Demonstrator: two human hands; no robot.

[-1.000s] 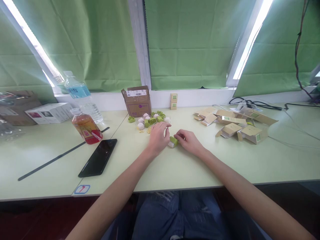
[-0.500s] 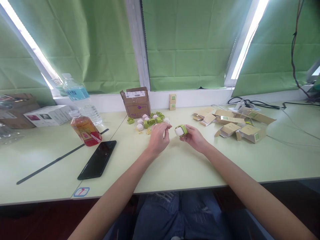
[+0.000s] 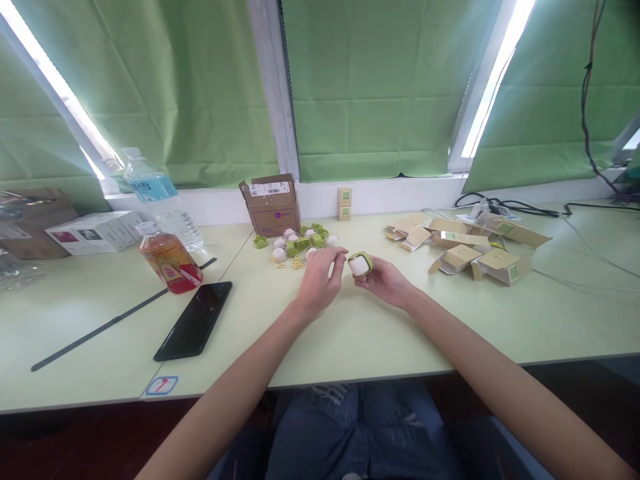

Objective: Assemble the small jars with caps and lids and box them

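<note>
My right hand (image 3: 385,283) is closed around a white rounded piece (image 3: 359,266) set in a green frame (image 3: 370,263), held above the table. My left hand (image 3: 323,277) is just left of it, with thumb and fingers drawn together in a pinch. Whatever may be between those fingertips is too small to make out. Behind the left hand lies a pile of green frames (image 3: 299,246) and whitish-pink rounded pieces (image 3: 279,254). Small yellow pieces (image 3: 298,263) lie at the near side of the pile, partly hidden by the hand.
An open cardboard box (image 3: 273,207) stands behind the pile. Two small boxes (image 3: 345,203) are stacked by the wall. Opened small cartons (image 3: 460,257) lie at right. At left are a phone (image 3: 195,321), a drink bottle (image 3: 171,260), a water bottle (image 3: 160,200) and a black strip (image 3: 100,331).
My right hand has shifted slightly left and turned the piece in its green frame. My left hand has edged right, so the two are closer together.
</note>
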